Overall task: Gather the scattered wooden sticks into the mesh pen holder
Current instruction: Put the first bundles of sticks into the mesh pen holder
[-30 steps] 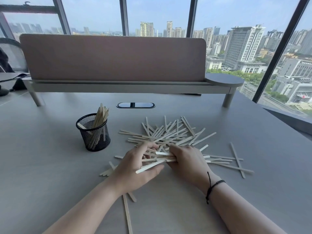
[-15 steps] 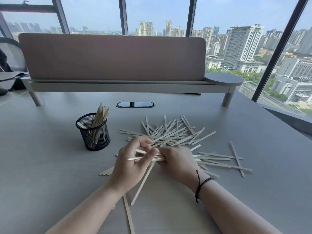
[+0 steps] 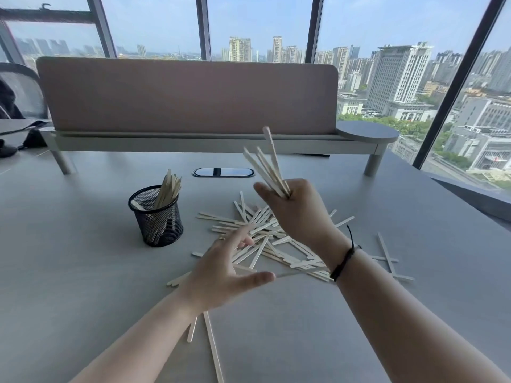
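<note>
Above the grey desk (image 3: 83, 272), the right hand (image 3: 297, 214) grasps a bundle of thin, flat, pale wooden sticks (image 3: 266, 167), its fingers curled round their lower ends; the free ends fan upward and to the left. Left hand (image 3: 224, 272): released, fingers spread, holding nothing, raised over the near edge of the scattered pile of pale wooden sticks (image 3: 276, 241), which lie criss-crossed flat on the desk. Black cylindrical wire-mesh pen holder (image 3: 156, 217): upright, left of the pile, apart from it, with several sticks leaning inside. Black cord bracelet (image 3: 344, 258): on the right wrist.
</note>
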The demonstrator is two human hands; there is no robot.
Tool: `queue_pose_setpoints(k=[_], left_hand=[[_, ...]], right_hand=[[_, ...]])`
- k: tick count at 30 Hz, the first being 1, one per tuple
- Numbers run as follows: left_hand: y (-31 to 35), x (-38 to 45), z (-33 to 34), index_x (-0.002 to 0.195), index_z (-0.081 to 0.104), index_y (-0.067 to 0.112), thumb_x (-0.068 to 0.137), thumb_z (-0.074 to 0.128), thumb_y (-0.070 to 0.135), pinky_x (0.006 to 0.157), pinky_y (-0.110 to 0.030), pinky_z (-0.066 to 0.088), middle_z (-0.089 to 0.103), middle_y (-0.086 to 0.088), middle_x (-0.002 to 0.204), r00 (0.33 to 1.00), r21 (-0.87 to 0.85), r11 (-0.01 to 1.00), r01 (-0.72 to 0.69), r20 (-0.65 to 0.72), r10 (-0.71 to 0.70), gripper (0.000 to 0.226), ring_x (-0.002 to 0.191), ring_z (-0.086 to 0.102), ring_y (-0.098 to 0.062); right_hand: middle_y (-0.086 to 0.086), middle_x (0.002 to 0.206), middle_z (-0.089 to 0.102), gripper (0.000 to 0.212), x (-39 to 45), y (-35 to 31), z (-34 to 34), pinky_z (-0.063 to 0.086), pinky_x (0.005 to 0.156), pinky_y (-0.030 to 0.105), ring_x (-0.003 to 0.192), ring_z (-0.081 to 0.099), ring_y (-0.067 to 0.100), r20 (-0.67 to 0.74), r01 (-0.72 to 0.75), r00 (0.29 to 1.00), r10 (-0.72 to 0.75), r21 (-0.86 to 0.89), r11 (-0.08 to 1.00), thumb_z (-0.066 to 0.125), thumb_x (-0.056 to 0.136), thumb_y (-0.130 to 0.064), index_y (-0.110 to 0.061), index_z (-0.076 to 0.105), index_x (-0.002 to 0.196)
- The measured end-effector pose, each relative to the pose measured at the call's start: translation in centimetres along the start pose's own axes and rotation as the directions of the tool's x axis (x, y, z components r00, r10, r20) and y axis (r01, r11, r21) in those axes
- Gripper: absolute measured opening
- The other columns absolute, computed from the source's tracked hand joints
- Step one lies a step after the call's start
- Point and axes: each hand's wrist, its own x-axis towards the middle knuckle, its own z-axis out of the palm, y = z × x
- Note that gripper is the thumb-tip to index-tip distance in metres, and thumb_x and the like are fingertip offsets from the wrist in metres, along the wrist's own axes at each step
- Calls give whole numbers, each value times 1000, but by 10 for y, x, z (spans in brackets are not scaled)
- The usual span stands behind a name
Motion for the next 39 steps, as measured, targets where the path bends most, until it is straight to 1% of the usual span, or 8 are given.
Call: queue_pose_setpoints(k=[4, 8, 14, 18, 27, 31, 33, 39], left_hand=[[6, 0, -5, 136, 54, 41, 66, 61, 85, 101, -19, 42, 61, 24, 117, 999, 39, 999, 3, -51, -1, 83, 115, 52, 9], [7, 0, -4, 129, 60, 36, 66, 60, 82, 101, -27, 43, 62, 17, 118, 999, 191, 981, -8, -48, 18, 79, 113, 54, 0], [6, 2, -7, 138, 51, 39, 50, 58, 95, 108, -35, 38, 57, 16, 131, 1000, 277, 961, 15, 22, -21, 104, 125, 49, -8], [10, 2, -5, 141, 45, 43, 51, 65, 89, 107, -31, 33, 52, 20, 132, 995, 298, 955, 13, 93, -42, 103, 127, 43, -7], [14, -2, 1, 129, 55, 42, 67, 49, 93, 95, -29, 48, 66, 21, 117, 997, 141, 990, 30, 65, -40, 81, 107, 62, -2], [23, -2, 8, 110, 57, 35, 87, 60, 62, 82, -34, 52, 70, 12, 101, 999, 103, 994, 44, 6, -45, 35, 92, 66, -15], [24, -1, 8, 99, 53, 35, 89, 63, 43, 72, -15, 46, 64, 17, 91, 996, 117, 989, 92, -20, -90, 16, 90, 64, -13], [24, 3, 5, 90, 43, 39, 85, 66, 20, 38, -12, 38, 55, 19, 85, 970, 26, 970, 242, -28, -241, 30, 61, 55, 0]], right_hand=[[8, 51, 28, 58, 10, -20, -7, 22, 47, 28, 44, 24, 18, -38, -114, 990, 133, 318, 941, 65, 94, -33, -19, 36, 45], [-1, 39, 27, 63, 9, -19, -7, 21, 44, 21, 35, 21, 15, 54, -213, 973, 223, 570, 794, 62, 96, -30, -21, 33, 40], [-3, 41, 25, 60, -11, 10, 21, 19, 44, 22, 37, 19, 13, 169, -365, 924, 343, 654, 662, 62, 96, -25, -24, 32, 44], [-1, 42, 24, 59, -17, 20, 30, 16, 45, 22, 38, 18, 11, 153, -346, 925, 349, 721, 600, 61, 96, -22, -24, 33, 44], [2, 41, 26, 56, 5, -5, 31, 20, 40, 20, 33, 22, 14, 159, -372, 924, 347, 576, 728, 60, 97, -29, -19, 33, 49], [8, 47, 29, 57, -7, -8, 56, 25, 44, 31, 43, 27, 23, 72, -278, 956, 285, 538, 796, 63, 93, -35, -2, 35, 55], [10, 54, 30, 62, -12, -12, 66, 25, 48, 44, 50, 24, 32, 71, -230, 972, 226, 513, 827, 63, 92, -38, 5, 31, 61], [12, 53, 27, 61, -19, -8, 83, 24, 50, 44, 52, 26, 25, 9, -175, 980, 199, 517, 838, 66, 91, -32, 3, 27, 59]])
